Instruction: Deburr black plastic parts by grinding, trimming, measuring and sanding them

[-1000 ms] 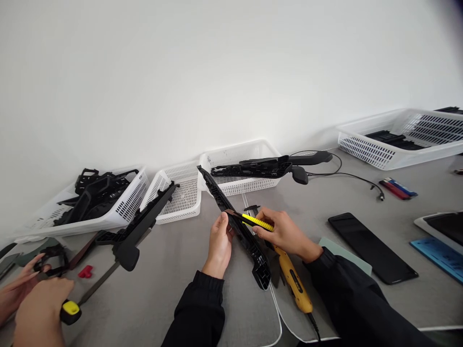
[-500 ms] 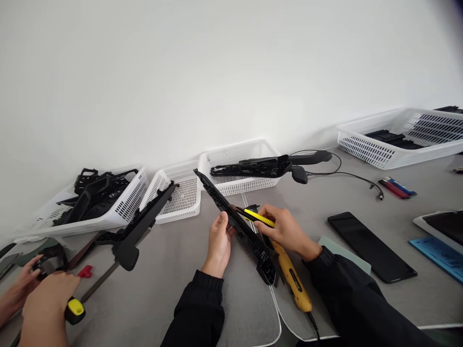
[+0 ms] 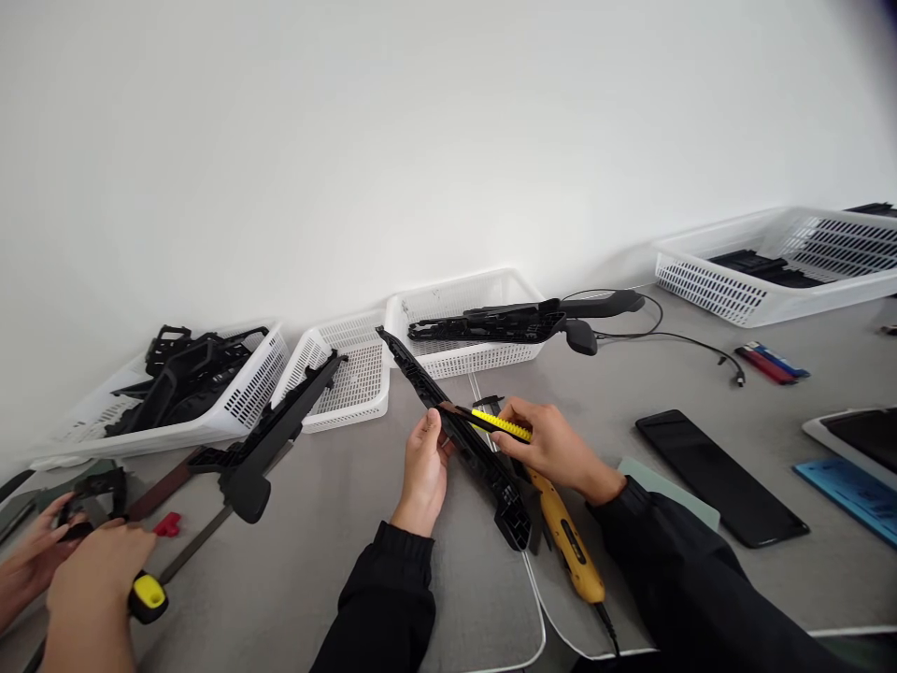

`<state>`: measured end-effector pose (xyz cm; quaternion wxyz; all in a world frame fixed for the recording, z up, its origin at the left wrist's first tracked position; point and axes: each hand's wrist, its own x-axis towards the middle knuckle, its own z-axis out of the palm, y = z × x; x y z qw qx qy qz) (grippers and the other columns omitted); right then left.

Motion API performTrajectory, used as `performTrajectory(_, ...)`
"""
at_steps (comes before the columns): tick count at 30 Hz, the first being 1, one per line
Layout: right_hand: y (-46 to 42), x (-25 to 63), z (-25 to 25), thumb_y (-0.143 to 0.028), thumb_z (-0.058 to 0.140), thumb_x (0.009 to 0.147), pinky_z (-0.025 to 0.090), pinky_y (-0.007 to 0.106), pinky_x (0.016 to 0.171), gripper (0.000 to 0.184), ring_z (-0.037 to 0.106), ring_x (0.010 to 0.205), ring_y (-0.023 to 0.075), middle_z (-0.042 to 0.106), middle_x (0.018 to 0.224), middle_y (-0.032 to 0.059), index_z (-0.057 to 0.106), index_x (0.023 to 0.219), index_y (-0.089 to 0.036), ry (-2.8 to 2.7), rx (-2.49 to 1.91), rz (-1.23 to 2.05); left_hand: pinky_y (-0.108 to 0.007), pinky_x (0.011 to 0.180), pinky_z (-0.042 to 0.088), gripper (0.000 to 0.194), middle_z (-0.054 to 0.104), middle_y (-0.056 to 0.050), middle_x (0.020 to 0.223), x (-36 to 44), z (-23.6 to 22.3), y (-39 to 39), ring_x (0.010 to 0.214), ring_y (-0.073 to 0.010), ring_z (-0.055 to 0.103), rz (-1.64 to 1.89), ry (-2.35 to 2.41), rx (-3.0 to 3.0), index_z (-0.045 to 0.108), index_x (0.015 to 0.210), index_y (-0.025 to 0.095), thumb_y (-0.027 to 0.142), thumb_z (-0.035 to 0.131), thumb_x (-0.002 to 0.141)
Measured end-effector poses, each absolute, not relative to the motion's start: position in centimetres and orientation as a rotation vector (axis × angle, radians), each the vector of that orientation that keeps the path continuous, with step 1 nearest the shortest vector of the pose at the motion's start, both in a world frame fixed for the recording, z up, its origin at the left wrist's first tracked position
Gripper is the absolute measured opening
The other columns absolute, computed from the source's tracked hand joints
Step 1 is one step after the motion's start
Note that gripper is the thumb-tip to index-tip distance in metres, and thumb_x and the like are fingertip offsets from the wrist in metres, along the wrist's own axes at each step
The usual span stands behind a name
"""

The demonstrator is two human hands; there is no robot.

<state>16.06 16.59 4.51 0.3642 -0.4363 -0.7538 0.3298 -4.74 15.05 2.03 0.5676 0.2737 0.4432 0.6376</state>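
My left hand (image 3: pixel 424 467) grips a long black plastic part (image 3: pixel 483 463) near its middle, holding it slanted above the grey table (image 3: pixel 336 523). My right hand (image 3: pixel 553 449) is closed on a yellow-handled tool (image 3: pixel 499 424) whose tip rests against the part beside my left thumb. A yellow electric screwdriver (image 3: pixel 567 537) with a black cable lies on the table just under my right wrist.
White baskets (image 3: pixel 455 299) stand along the wall; the left basket (image 3: pixel 245 397) holds black parts. Another long black part (image 3: pixel 270 435) leans on a basket. A dark phone (image 3: pixel 721 477) lies to the right. At lower left another person's hands (image 3: pixel 91 579) hold a yellow-capped tool (image 3: pixel 149 596).
My hands and the black part have barely shifted. The other person's hands at lower left have moved slightly right with the yellow-capped tool.
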Motion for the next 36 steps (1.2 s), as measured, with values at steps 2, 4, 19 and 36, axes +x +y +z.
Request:
performTrajectory(2,16.6,16.1,4.6,-0.036,0.065,0.092,0.035,0.029,0.062,0.019,0.053,0.064,0.0155,0.064,0.072,-0.0026,0.056,0.080,-0.024,-1.934,-1.127,0.840,-0.028,0.071,0.052,0.060,0.076,-0.002,0.087,-4.8,2.1,15.0,0.077,-0.0167,0.066,1.497,1.038,0.636,0.081,0.094,0.019,0.069,0.099,0.066)
performTrajectory(4,16.7,16.2,4.6,-0.036,0.066,0.092,0.035,0.029,0.061,0.018,0.052,0.063,0.0153,0.064,0.071,-0.0029,0.057,0.082,-0.024,-1.949,-1.113,0.846,-0.027,0.071,0.052,0.059,0.076,-0.002,0.086,-4.8,2.1,15.0,0.076,-0.0158,0.066,1.496,1.027,0.632,0.081,0.092,0.018,0.068,0.099,0.066)
performTrajectory(19,16.7,16.0,4.3,-0.037,0.065,0.093,0.038,0.030,0.065,0.017,0.056,0.066,0.0171,0.068,0.076,-0.0010,0.059,0.084,-0.024,-1.926,-1.160,0.806,-0.027,0.068,0.049,0.062,0.075,-0.002,0.083,-4.8,2.0,15.1,0.071,-0.0148,0.062,1.498,1.020,0.597,0.082,0.094,0.017,0.068,0.101,0.062)
performTrajectory(36,17.0,17.5,5.2,-0.024,0.062,0.075,0.033,0.030,0.064,0.007,0.050,0.064,0.0151,0.062,0.072,-0.0031,0.064,0.081,-0.022,-2.162,-1.087,0.959,-0.022,0.051,0.044,0.082,0.068,0.000,0.083,-5.5,2.9,14.7,0.061,-0.0098,0.058,1.368,1.134,0.466,0.081,0.121,0.017,0.076,0.095,0.065)
